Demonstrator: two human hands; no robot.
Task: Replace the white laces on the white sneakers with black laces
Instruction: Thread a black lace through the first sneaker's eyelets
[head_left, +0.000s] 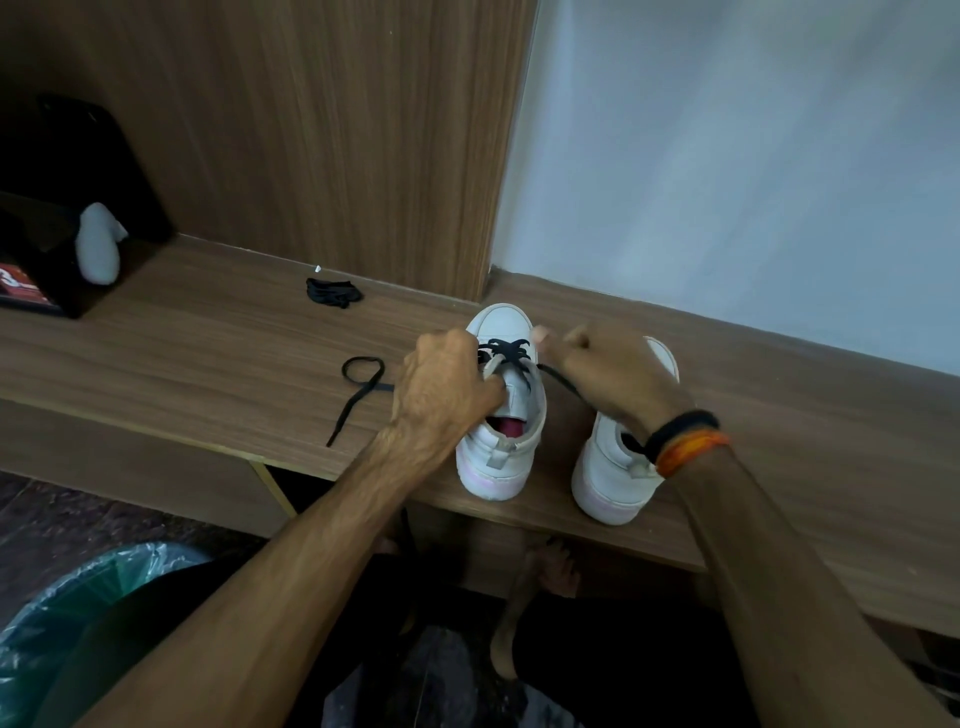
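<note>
2 white leather low-top sneakers stand on the long brown wood-grain shelf (218, 353), heels toward the person, and the left sneaker (501, 410) serves here as the landmark. 1 flat black lace (506, 351) is partly threaded through its front eyelets, crossing about 3 times near the toe; the rear eyelets are bare and a red insole shows inside. The person's left hand (441, 384) grips the landmark's left side, fingers curled round the collar edge and the thumb reaching in toward the tongue. From under that hand 1 loose end of the lace trails left of the landmark, forming 1 loop on the shelf. The right hand (608, 371) sits just right of the landmark's toe, fingers curled and pinching the other lace end, which runs taut from the eyelets into the hand. The right sneaker (613, 478) stands just beside the landmark on its right, partly hidden by that wrist; whether it has laces cannot be told. 2 bands, 1 black and 1 orange, circle the right wrist (685, 441). Behind and left of the landmark lies 1 bundled black lace (333, 292), well apart. Far left stand 1 dark box (31, 270) and 1 pale grey rounded object (98, 244). Below the shelf, left of the landmark, 1 bin lined with clear plastic (78, 587) shows.
</note>
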